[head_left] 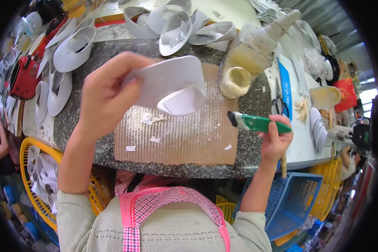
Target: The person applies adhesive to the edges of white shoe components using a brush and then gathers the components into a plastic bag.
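Pinched between the thumb and fingers of my left hand (107,94) is a white shoe upper (170,82), raised over the corrugated cardboard sheet (180,145). A rounded opening shows at its lower right edge. My right hand (275,138) grips a brush (256,123) by its green handle, the dark bristles pointing left, apart from the upper. Below that hand a thin wooden stick (283,166) shows; whether I hold it too, I cannot tell. Just beyond the brush stands a glue-crusted yellowish container (235,82) with a round open mouth. White scraps (149,119) lie on the cardboard.
Several white shoes (176,31) line the far side of the speckled stone tabletop (101,151), with more at the left (73,50). Scissors (279,103) lie at the right. A yellow basket (25,155) of white pieces and a blue crate (296,206) sit below the table's edge.
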The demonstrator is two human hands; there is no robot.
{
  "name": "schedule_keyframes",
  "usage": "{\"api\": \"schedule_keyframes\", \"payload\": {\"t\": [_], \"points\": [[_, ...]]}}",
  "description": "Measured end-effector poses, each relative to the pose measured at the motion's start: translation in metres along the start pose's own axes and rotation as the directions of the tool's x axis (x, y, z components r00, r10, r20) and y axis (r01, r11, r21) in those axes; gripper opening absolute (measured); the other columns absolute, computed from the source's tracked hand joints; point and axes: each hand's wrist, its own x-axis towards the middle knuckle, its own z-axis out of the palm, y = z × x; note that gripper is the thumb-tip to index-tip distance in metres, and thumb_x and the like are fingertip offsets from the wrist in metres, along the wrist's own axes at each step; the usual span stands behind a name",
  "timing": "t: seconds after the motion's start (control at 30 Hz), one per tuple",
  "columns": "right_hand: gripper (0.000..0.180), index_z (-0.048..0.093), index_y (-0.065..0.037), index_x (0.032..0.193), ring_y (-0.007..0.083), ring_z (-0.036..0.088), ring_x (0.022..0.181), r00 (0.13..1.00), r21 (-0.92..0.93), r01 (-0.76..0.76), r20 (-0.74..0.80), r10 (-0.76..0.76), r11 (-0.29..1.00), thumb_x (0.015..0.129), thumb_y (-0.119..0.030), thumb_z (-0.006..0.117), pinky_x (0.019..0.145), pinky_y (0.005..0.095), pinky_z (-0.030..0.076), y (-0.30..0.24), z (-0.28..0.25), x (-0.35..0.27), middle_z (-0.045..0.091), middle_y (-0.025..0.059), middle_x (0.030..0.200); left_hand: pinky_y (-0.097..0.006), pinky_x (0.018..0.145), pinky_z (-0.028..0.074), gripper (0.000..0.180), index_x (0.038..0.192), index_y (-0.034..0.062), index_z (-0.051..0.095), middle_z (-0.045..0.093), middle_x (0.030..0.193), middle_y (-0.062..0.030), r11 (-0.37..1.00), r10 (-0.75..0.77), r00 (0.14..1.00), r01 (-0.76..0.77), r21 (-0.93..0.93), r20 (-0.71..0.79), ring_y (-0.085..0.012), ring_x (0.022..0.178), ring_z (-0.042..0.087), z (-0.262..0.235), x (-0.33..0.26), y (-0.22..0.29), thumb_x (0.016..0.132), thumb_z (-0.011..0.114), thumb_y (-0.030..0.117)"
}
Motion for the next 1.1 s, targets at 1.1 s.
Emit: {"api": "schedule_keyframes", "payload": {"t": [1.1], "points": [[0.013, 0.06, 0.002, 0.09, 0.0138, 0.058, 0.055, 0.941, 0.079, 0.27, -0.232, -0.245, 0.96, 0.084, -0.009, 0.057, 0.045, 0.0212, 0.046, 0.011, -0.005, 0.064, 0.062, 0.0089, 0.076, -0.032, 0.07, 0.046, 0.011, 0.072, 0.0047, 0.058, 0.061, 0.075, -0.0075, 0.268, 0.391, 0.574, -0.819, 0.508, 0.719, -0.0213, 0.08, 0.059, 0.034, -0.024, -0.006, 0.067, 0.058, 0.014]]}}
